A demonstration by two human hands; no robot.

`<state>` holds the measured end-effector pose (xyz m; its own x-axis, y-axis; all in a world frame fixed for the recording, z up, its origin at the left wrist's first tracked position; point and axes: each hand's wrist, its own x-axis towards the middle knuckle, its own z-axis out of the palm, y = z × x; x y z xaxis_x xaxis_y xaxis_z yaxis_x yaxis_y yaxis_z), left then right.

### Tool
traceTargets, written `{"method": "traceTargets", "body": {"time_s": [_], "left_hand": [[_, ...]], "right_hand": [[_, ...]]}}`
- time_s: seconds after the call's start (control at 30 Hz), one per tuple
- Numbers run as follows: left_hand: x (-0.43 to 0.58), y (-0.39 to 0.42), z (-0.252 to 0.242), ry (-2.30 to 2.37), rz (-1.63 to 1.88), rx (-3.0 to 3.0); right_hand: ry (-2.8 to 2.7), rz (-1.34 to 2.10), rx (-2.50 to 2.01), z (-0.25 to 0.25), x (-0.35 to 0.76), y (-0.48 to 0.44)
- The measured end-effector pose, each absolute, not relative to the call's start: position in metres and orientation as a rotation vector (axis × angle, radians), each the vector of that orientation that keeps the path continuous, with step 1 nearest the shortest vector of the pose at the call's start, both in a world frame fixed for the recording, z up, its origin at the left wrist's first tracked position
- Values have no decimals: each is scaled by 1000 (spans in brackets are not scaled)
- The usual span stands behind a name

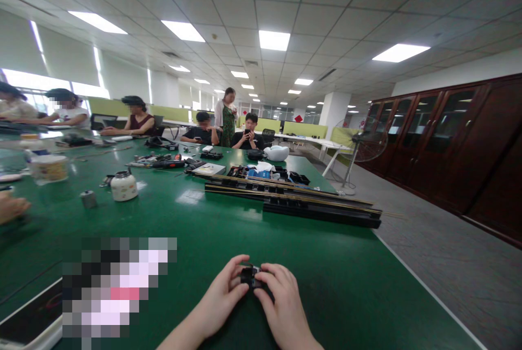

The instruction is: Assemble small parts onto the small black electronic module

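Observation:
Both hands meet low in the middle of the head view, just above the green table (196,274). Between them is a small black part (247,275) with a lighter bit near its top right; its exact kind I cannot make out. My left hand (226,290) pinches its left side between thumb and fingers, the index finger stretched above it. From the other side, my right hand (279,287) grips it with fingertips and thumb. The fingers cover much of the part.
Long black rails (322,215) with thin brass-coloured rods lie beyond my hands. A white jar (124,186) and a grey metal cylinder (88,199) stand to the left. At lower left rests a device with a blurred screen (36,312). Another person's hand (12,207) shows at the left edge.

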<state>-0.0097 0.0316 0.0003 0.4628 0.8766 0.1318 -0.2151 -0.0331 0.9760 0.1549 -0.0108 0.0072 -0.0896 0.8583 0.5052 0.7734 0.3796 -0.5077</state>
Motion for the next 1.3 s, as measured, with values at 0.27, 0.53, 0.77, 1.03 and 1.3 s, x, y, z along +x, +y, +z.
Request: {"method": "traceTargets", "body": {"time_s": [0.27,0.53,0.77,1.03,1.3], "left_hand": [[-11,33,1,636,975,1328],[-12,34,-2,639,992,1316],[-12,34,-1,645,1005,1314],[-12,33,2,683,999,1338],[-11,34,0,663,997,1342]], "right_hand": [[-1817,244,-1433,9,155,-10],[-1710,343,-1369,11,153,-12],[-1667,347,-1292,6,155,-9],[-1657,386,-1310,7,155,-10],[-1637,408,-1351,5,155,-11]]}}
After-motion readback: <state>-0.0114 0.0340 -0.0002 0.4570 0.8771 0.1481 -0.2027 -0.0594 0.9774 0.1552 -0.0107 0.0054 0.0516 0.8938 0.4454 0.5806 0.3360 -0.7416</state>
